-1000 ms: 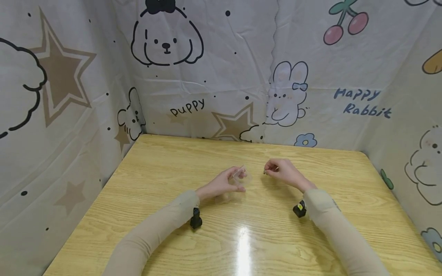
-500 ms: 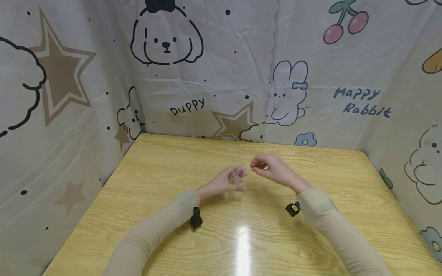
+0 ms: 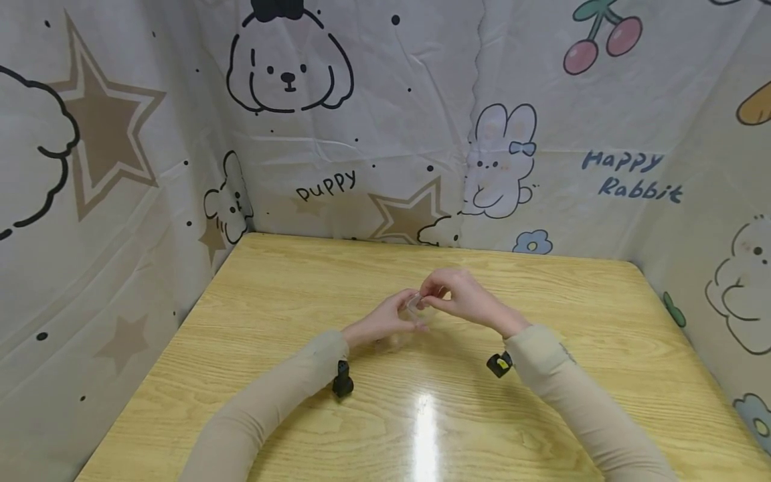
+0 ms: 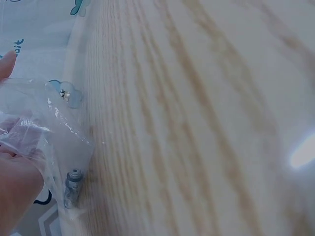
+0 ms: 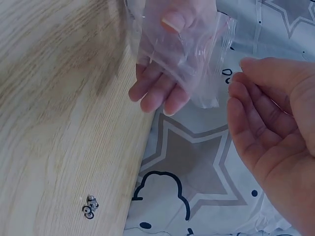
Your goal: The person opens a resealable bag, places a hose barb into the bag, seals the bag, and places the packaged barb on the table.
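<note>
Head view: room on the table (image 3: 277, 294) is offered to either side of the hands, which are set nearer its far edge. One clear bag (image 5: 189, 54) is held between the thumb and fingers of the left hand (image 3: 385, 320); at least one metal piece (image 4: 74, 187) is seen inside. Just beside the bag, the fingertips of the right hand (image 3: 464, 299) are pinched narrow; whether anything is held cannot be told. One metal cluster (image 5: 90, 207), too small to be counted, is seen against the table, well apart from those fingertips.
</note>
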The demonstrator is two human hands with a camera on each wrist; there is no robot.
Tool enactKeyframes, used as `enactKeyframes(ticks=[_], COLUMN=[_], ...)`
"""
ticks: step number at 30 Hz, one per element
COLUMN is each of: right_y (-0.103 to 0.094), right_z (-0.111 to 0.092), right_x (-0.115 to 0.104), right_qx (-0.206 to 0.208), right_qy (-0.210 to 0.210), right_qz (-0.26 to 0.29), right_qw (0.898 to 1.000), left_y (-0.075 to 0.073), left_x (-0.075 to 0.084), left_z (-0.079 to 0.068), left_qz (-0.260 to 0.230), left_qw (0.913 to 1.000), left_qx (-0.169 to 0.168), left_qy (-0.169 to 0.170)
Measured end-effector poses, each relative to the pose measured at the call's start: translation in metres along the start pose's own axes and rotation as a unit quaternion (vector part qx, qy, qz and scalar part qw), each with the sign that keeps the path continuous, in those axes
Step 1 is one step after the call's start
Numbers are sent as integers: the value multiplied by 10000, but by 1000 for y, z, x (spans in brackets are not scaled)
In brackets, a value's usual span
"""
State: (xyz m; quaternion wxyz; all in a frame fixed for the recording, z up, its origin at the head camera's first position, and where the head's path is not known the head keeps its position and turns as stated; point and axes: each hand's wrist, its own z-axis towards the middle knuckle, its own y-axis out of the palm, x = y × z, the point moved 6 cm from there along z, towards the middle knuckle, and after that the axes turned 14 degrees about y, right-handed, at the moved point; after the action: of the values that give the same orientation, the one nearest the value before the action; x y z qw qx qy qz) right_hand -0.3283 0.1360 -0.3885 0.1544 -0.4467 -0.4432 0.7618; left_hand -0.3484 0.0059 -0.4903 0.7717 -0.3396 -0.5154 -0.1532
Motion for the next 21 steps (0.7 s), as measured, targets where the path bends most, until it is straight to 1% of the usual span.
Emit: enactKeyframes(ticks=[5, 11, 17, 21], right_y=[-4, -15, -23, -22], right_z=[-1, -3, -6, -9], right_x=[7, 22, 48, 70], right_qx=[51, 324, 553, 562], right_qy=[132, 414, 819, 1228], right_qz=[63, 64, 130, 203], right_qw=[9999, 9986, 9950, 9906], left_y=[0, 0, 0, 0], left_x=[1, 2, 1, 3], left_z=[1, 2, 3, 3], left_qz=[-29, -34, 44, 63], left_qw=[10000, 10000, 9999, 9999], left_qx=[3, 54, 99, 110], left_qy=[18, 23, -74, -68])
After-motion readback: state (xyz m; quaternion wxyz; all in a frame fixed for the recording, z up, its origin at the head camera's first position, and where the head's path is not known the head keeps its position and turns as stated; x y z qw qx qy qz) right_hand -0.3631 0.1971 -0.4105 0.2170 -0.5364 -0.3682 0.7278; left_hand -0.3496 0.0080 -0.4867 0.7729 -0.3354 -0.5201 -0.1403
